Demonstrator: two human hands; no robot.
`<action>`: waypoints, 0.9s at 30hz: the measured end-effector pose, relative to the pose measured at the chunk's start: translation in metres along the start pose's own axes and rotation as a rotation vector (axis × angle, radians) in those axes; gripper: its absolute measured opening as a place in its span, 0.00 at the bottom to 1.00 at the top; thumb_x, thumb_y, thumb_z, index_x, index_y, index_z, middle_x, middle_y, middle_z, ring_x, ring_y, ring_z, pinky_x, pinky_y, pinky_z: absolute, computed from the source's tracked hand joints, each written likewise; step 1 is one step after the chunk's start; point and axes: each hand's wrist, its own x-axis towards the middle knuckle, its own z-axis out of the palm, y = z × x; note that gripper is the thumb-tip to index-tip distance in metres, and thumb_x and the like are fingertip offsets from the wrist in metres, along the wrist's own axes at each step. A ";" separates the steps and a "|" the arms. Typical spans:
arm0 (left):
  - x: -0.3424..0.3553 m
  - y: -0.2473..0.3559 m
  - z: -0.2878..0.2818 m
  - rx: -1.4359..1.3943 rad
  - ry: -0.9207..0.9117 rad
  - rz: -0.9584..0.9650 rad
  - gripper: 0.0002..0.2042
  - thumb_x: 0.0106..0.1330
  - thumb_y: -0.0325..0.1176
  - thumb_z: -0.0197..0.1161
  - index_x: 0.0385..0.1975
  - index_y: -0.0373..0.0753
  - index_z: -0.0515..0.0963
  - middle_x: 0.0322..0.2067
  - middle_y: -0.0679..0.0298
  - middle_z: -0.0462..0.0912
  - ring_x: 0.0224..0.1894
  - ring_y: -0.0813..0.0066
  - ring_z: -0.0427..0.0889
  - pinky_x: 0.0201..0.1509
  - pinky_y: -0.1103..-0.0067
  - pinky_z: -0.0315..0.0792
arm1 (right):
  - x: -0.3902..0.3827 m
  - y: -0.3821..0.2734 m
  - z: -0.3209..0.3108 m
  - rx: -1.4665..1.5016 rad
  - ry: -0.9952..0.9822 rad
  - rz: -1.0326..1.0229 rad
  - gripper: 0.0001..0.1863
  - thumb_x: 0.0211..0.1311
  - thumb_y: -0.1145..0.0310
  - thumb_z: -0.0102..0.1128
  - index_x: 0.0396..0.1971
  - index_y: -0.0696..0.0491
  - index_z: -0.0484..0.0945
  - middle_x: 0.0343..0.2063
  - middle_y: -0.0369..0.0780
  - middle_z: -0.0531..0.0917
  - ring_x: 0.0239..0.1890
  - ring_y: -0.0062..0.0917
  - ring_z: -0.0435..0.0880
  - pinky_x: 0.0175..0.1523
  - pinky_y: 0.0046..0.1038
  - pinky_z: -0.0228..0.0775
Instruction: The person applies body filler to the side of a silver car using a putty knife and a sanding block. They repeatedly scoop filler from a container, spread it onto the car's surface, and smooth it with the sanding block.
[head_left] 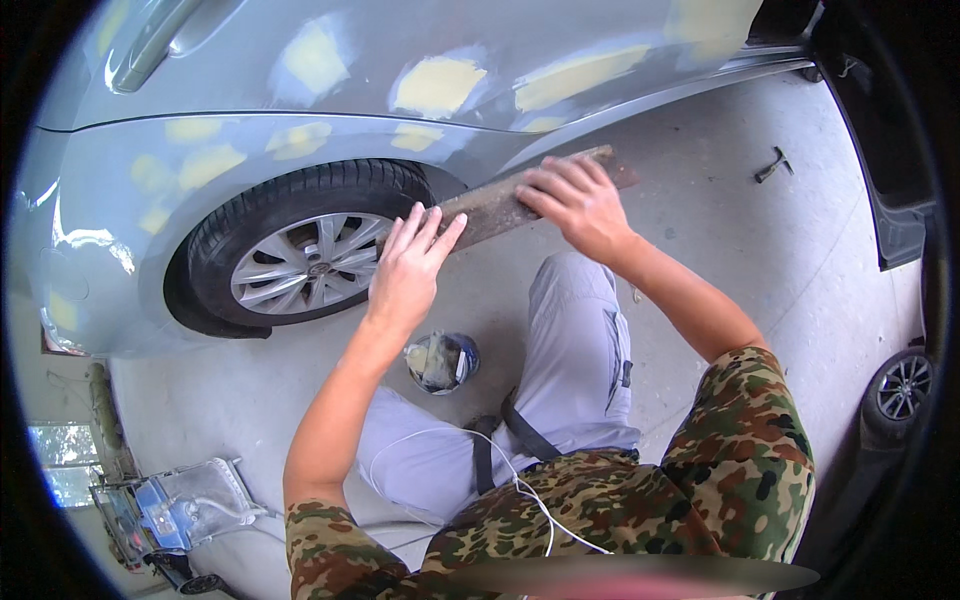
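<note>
A long, narrow, worn board, probably a sanding board, spans both my hands in front of the grey car's lower side. My left hand is at its left end, fingers straight and laid over it; the thumb is hidden. My right hand grips it towards the right end, its fingers slightly blurred. The car's body panel carries several pale yellow filler patches. Just beyond my left hand is the car's wheel, with a black tyre and silver spokes. The board's underside cannot be made out.
A small tub with smeared contents stands on the grey floor by my knees. Farther right lies a small T-shaped tool. A blue machine on a cart stands at lower left. Another wheel is at the right edge.
</note>
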 end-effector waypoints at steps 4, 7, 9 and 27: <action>0.013 0.024 -0.017 -0.009 0.052 -0.069 0.37 0.63 0.15 0.55 0.75 0.49 0.72 0.72 0.49 0.73 0.76 0.42 0.68 0.78 0.48 0.62 | -0.005 0.003 -0.006 -0.211 0.105 0.316 0.26 0.61 0.71 0.66 0.59 0.35 0.84 0.62 0.34 0.81 0.69 0.37 0.75 0.73 0.66 0.55; 0.014 0.030 -0.019 0.046 0.065 -0.092 0.38 0.64 0.15 0.55 0.77 0.51 0.69 0.75 0.52 0.69 0.77 0.40 0.65 0.77 0.44 0.60 | 0.003 -0.017 -0.013 -0.110 0.215 0.533 0.30 0.58 0.70 0.71 0.62 0.30 0.83 0.71 0.39 0.74 0.76 0.42 0.66 0.73 0.73 0.47; 0.015 0.032 -0.022 0.070 0.086 -0.106 0.38 0.64 0.15 0.55 0.77 0.51 0.69 0.76 0.52 0.68 0.77 0.39 0.65 0.77 0.43 0.60 | -0.003 -0.025 -0.015 -0.066 0.321 0.648 0.34 0.61 0.68 0.73 0.69 0.35 0.78 0.76 0.45 0.66 0.80 0.48 0.59 0.75 0.68 0.50; 0.031 0.030 -0.030 0.172 0.089 -0.163 0.36 0.68 0.21 0.58 0.78 0.52 0.66 0.77 0.53 0.67 0.77 0.41 0.65 0.76 0.40 0.62 | 0.012 0.024 -0.023 -0.061 0.313 0.262 0.42 0.42 0.60 0.85 0.65 0.33 0.83 0.52 0.37 0.85 0.48 0.30 0.84 0.49 0.36 0.72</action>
